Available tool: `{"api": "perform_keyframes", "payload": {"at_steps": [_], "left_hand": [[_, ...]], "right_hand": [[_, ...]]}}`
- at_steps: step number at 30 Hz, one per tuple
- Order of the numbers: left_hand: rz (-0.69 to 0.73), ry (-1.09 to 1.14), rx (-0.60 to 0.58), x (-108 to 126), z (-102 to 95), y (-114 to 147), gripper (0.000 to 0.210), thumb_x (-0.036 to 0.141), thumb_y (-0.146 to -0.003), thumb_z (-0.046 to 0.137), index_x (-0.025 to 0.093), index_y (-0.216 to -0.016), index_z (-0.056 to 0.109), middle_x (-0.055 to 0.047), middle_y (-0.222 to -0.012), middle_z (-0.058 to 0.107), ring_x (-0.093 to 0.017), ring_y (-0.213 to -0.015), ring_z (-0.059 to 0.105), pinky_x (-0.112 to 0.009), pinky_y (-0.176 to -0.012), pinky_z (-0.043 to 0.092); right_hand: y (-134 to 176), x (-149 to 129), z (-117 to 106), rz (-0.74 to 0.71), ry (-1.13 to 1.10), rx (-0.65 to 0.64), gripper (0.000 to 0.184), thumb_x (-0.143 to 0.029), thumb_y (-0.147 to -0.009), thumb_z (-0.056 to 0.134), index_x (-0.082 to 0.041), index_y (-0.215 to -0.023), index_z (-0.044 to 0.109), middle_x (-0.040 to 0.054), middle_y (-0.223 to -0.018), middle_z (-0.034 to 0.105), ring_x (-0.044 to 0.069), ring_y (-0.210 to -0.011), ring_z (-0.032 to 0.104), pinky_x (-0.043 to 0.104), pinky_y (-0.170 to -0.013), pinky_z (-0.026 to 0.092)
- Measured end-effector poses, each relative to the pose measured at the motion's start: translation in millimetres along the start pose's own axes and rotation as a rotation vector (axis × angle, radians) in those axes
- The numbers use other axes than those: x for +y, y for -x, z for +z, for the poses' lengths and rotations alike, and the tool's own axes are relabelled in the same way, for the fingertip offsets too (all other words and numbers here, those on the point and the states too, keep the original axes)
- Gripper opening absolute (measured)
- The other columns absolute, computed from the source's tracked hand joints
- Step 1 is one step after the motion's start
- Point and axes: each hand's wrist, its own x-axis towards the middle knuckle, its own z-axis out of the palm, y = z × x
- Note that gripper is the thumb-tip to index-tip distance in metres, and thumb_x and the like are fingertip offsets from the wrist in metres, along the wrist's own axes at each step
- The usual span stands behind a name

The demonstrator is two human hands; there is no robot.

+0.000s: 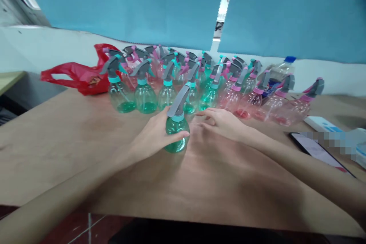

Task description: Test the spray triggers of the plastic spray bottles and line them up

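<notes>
My left hand [160, 131] is wrapped round the body of a green spray bottle [177, 133], thumb across its front. The bottle has a teal collar and a grey trigger head, and stands roughly upright in front of the others. To its right, my right hand [219, 122] hovers low with fingers curved and apart, nothing visible in them. Just beyond both hands stand green spray bottles [145, 97] with teal collars. Further right are clear-pink spray bottles [248, 103] with pink collars; several more crowd behind.
A red plastic bag [82, 78] lies at the table's back left. A large clear bottle with a blue cap [286, 66] stands behind the pink ones. At the right lie a phone [317, 150] and a white-and-blue box [323, 124]. A blue-and-white wall rises behind the wooden table [114, 183].
</notes>
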Motion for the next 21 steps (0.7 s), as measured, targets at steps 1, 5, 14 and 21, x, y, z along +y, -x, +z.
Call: {"api": "perform_keyframes", "payload": {"at_steps": [1, 5, 14, 21], "left_hand": [[-0.010, -0.018, 0.011, -5, -6.6, 7, 0.054, 0.044, -0.081, 0.066, 0.025, -0.127, 0.046, -0.009, -0.121, 0.063, -0.030, -0.112, 0.061, -0.045, -0.091, 0.049], [-0.042, -0.111, 0.144, -32, -36.8, 39, 0.052, 0.050, -0.076, 0.069, 0.022, -0.117, 0.052, -0.008, -0.109, 0.066, -0.030, -0.098, 0.065, -0.043, -0.085, 0.051], [-0.185, -0.121, 0.461, -78, -106.7, 90, 0.030, 0.041, -0.082, 0.066, 0.026, -0.106, 0.056, -0.001, -0.100, 0.064, -0.024, -0.093, 0.058, -0.041, -0.084, 0.050], [-0.204, -0.133, 0.484, -111, -122.1, 69, 0.046, 0.045, -0.072, 0.070, 0.017, -0.106, 0.056, -0.005, -0.091, 0.062, -0.025, -0.088, 0.059, -0.038, -0.079, 0.049]], "right_hand": [[-9, -8, 1, -0.015, -0.012, 0.001, 0.031, -0.038, -0.092, 0.054, -0.023, -0.118, 0.062, 0.0061, -0.110, 0.070, 0.025, -0.093, 0.068, 0.041, -0.080, 0.054], [-44, -38, 10, -0.075, -0.097, 0.039, 0.033, -0.042, -0.091, 0.057, -0.022, -0.117, 0.062, 0.0061, -0.114, 0.069, 0.022, -0.089, 0.070, 0.037, -0.078, 0.054], [-101, -99, 24, -0.084, -0.210, 0.185, 0.039, -0.040, -0.088, 0.061, -0.022, -0.123, 0.059, 0.0078, -0.121, 0.067, 0.021, -0.072, 0.070, 0.045, -0.085, 0.054], [-122, -109, 31, 0.059, -0.261, 0.203, 0.048, -0.043, -0.085, 0.064, -0.017, -0.125, 0.058, 0.0135, -0.122, 0.066, 0.029, -0.094, 0.070, 0.050, -0.089, 0.052]]}}
